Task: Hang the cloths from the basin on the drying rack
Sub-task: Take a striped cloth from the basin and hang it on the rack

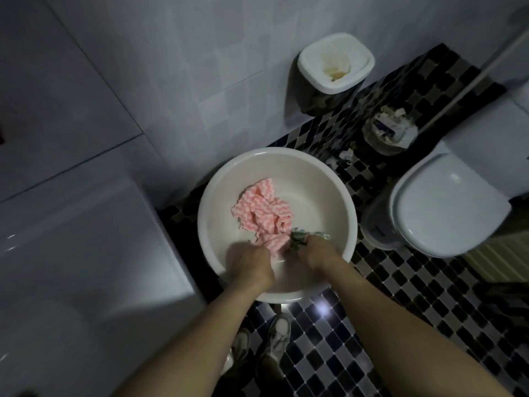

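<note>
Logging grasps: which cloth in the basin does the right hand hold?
The dark green cloth, bunched in the right hand; the pink zigzag cloth spreads across the basin toward the left hand.

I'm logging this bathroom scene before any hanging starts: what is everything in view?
Round white plastic basin: one, white, centre of view.
Pink-and-white zigzag cloth: one, pink and white, crumpled in the basin.
Crumpled green cloth: one, green, in the basin beside the pink one.
Square lidded container: one, white, against the tiled wall.
Toilet: one, white, lid closed, right.
Small waste bin: one, dark, paper-filled, beside the toilet.
Mosaic tile floor: one, black, grey and white, under the basin.
Shoes: two, pale, below the basin.
Left hand: one, at the pink cloth's near end, grip hidden.
Right hand: one, grips the green cloth.
</note>
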`<state>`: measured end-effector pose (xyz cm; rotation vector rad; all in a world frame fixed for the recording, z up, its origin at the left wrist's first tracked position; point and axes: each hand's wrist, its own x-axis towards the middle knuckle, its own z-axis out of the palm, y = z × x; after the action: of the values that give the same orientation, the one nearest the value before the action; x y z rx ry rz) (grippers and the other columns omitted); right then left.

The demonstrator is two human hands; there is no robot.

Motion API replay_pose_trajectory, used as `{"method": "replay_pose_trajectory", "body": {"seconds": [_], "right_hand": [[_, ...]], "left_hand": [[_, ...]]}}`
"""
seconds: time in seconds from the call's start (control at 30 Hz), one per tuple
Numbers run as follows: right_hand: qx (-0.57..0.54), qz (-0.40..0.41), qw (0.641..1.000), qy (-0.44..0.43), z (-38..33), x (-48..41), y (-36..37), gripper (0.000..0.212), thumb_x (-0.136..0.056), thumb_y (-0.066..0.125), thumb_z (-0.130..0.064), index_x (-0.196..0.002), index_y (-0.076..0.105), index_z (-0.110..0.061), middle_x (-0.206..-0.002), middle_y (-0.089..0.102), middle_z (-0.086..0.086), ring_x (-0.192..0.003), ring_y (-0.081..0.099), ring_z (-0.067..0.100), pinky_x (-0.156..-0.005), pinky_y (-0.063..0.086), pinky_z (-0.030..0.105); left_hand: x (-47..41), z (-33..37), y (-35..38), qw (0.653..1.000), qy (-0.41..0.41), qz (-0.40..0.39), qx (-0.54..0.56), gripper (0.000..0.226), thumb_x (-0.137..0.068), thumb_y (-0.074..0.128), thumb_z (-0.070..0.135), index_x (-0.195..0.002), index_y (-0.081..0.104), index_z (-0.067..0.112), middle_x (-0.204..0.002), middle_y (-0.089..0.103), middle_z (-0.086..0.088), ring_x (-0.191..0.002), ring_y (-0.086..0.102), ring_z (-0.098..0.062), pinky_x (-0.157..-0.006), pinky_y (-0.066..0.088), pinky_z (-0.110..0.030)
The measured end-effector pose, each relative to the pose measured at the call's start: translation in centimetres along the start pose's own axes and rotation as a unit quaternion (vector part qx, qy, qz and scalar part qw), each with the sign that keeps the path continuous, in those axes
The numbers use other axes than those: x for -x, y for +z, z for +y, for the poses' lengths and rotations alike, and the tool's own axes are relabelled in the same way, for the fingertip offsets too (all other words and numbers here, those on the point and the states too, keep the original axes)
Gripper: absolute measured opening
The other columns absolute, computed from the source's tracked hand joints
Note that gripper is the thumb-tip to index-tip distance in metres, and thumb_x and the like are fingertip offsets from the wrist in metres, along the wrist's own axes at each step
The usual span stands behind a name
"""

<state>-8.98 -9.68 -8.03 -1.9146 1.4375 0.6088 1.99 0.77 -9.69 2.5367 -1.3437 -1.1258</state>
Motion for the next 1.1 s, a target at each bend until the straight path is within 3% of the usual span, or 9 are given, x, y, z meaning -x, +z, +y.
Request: {"method": "replay_pose_trajectory", "body": {"seconds": [0.1, 0.2, 0.27, 0.37, 0.57, 0.7, 0.77, 0.93, 1.1], "right_hand": [[-0.068, 0.066, 0.995, 0.042, 0.7, -0.8, -0.2, 0.03, -0.092, 0.057, -0.022, -0.109, 0.064, 0.001, -0.111, 0.069, 0.018, -0.104, 0.064, 0.033, -0.083, 0.049, 0.032], [-0.288, 0.135, 0.944, 0.082, 1.4, -0.6, -0.6, 0.019, -0.086, 0.068, -0.017, -0.094, 0.073, 0.0, -0.087, 0.072, 0.016, -0.074, 0.068, 0.027, -0.067, 0.049, 0.027], [-0.529, 0.078, 0.837, 0.117, 1.8, 0.1, -1.2, 0.003, -0.082, 0.071, -0.003, -0.081, 0.072, 0.0, -0.072, 0.067, 0.016, -0.049, 0.058, 0.019, -0.049, 0.048, 0.025], [-0.728, -0.022, 0.677, 0.108, 2.5, 1.7, -1.9, 0.007, -0.08, 0.06, 0.012, -0.078, 0.061, 0.005, -0.085, 0.065, 0.021, -0.06, 0.06, 0.025, -0.038, 0.047, 0.02], [-0.844, -0.064, 0.528, 0.067, 2.0, 5.9, -3.1, 0.029, -0.079, 0.038, 0.021, -0.069, 0.046, -0.005, -0.088, 0.056, 0.012, -0.069, 0.058, 0.016, -0.047, 0.054, 0.017], [-0.825, -0.079, 0.56, 0.001, 0.1, 10.3, -4.2, 0.022, -0.084, 0.045, 0.01, -0.084, 0.061, -0.004, -0.099, 0.062, 0.016, -0.079, 0.06, 0.02, -0.049, 0.054, 0.018], [-0.771, -0.089, 0.626, -0.072, -0.9, 13.1, -4.9, 0.011, -0.084, 0.06, -0.001, -0.091, 0.067, -0.007, -0.096, 0.067, 0.013, -0.076, 0.064, 0.017, -0.054, 0.053, 0.018], [-0.499, -0.021, 0.834, -0.233, -3.3, 18.1, -4.9, 0.038, -0.074, 0.081, -0.014, -0.109, 0.066, -0.01, -0.11, 0.068, 0.01, -0.088, 0.068, 0.024, -0.077, 0.055, 0.03], [-0.463, 0.123, 0.851, -0.217, -4.1, 21.5, -4.2, 0.011, -0.091, 0.065, -0.014, -0.089, 0.072, -0.006, -0.072, 0.072, 0.015, -0.064, 0.067, 0.028, -0.071, 0.057, 0.041]], "left_hand": [[-0.7, 0.0, -0.6, 0.976, -0.049, 0.053, 0.205, 0.022, -0.084, 0.064, 0.004, -0.098, 0.07, 0.02, -0.105, 0.07, -0.003, -0.084, 0.066, -0.018, -0.07, 0.05, -0.014], [-0.2, 0.2, -2.5, 0.881, -0.081, 0.039, 0.464, 0.022, -0.087, 0.063, -0.002, -0.086, 0.065, 0.019, -0.1, 0.067, -0.004, -0.073, 0.063, -0.015, -0.065, 0.052, -0.025], [0.5, 0.4, -3.9, 0.836, -0.074, 0.031, 0.543, 0.023, -0.091, 0.058, -0.004, -0.085, 0.065, 0.018, -0.094, 0.066, -0.003, -0.071, 0.059, -0.013, -0.064, 0.049, -0.027], [2.0, 0.9, -5.9, 0.784, -0.06, 0.021, 0.618, 0.021, -0.093, 0.055, -0.001, -0.085, 0.067, 0.014, -0.083, 0.068, 0.002, -0.066, 0.062, -0.008, -0.059, 0.052, -0.023], [5.4, 2.2, -8.8, 0.718, -0.037, 0.036, 0.695, 0.01, -0.092, 0.059, 0.007, -0.093, 0.069, 0.011, -0.089, 0.071, -0.004, -0.074, 0.067, -0.016, -0.058, 0.056, -0.027], [7.9, 2.7, -10.1, 0.671, -0.039, 0.031, 0.74, 0.023, -0.087, 0.067, 0.015, -0.109, 0.068, 0.007, -0.109, 0.072, -0.011, -0.1, 0.069, -0.024, -0.084, 0.057, -0.037], [9.0, 3.1, -10.7, 0.657, -0.048, 0.047, 0.751, 0.026, -0.089, 0.066, 0.016, -0.113, 0.068, 0.007, -0.11, 0.072, -0.012, -0.1, 0.069, -0.026, -0.081, 0.057, -0.037], [11.5, 3.5, -11.7, 0.638, -0.038, 0.03, 0.768, 0.027, -0.093, 0.062, 0.025, -0.115, 0.067, 0.008, -0.107, 0.072, -0.017, -0.092, 0.072, -0.032, -0.072, 0.059, -0.043], [14.9, 3.0, -12.9, 0.708, 0.062, -0.066, 0.7, 0.041, -0.084, 0.07, 0.029, -0.122, 0.06, 0.017, -0.116, 0.068, -0.015, -0.094, 0.072, -0.029, -0.063, 0.057, -0.035]]}}
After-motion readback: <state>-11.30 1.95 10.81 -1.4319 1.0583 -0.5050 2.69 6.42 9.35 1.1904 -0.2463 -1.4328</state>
